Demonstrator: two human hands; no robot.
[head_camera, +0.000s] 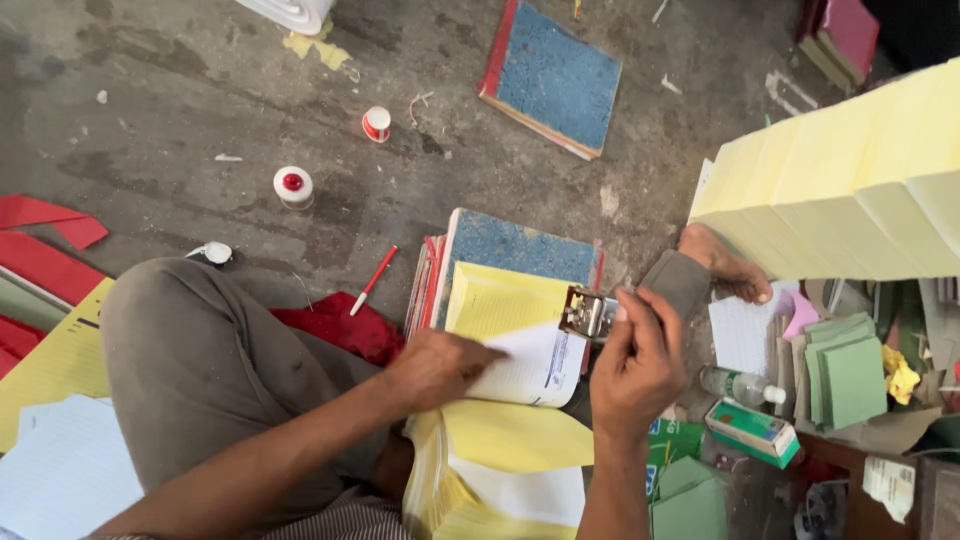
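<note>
White sheet (530, 365) is lying on the yellow pad (500, 300) atop the blue books (515, 245) between the person's knees. Left hand (435, 368) is pressing it flat, fingers together. Right hand (632, 365) is gripping a metal stapler (588, 313) at the edge. Sheet may be slipping under uneven pressure, landing the staple crooked, or the stapler nipping nearby fingertips.

Bookbinding workshop: paper stacks (850, 190), ledgers (552, 78)
</note>
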